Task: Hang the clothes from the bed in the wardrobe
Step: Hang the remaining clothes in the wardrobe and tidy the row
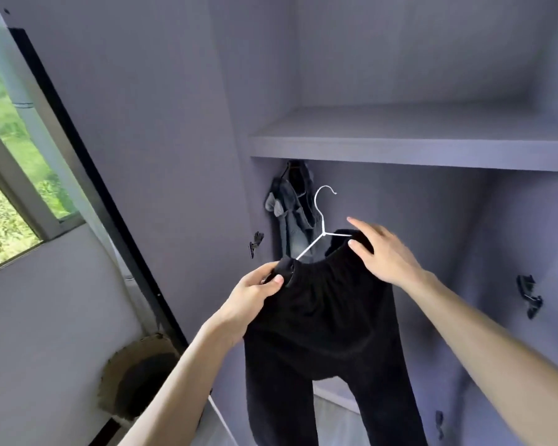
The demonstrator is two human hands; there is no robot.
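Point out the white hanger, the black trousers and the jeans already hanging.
white hanger (pixel 324 233), head view, where the neck meets its arms.
black trousers (pixel 322 317), head view, seat below the waistband.
jeans (pixel 293 233), head view, faded denim.

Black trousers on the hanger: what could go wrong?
The trousers seem held on the hanger only by the left hand and right hand gripping the waistband, so they might slide off when released. The hook is on nothing yet and the rail is hidden under the shelf, so it could miss, or snag the jeans.
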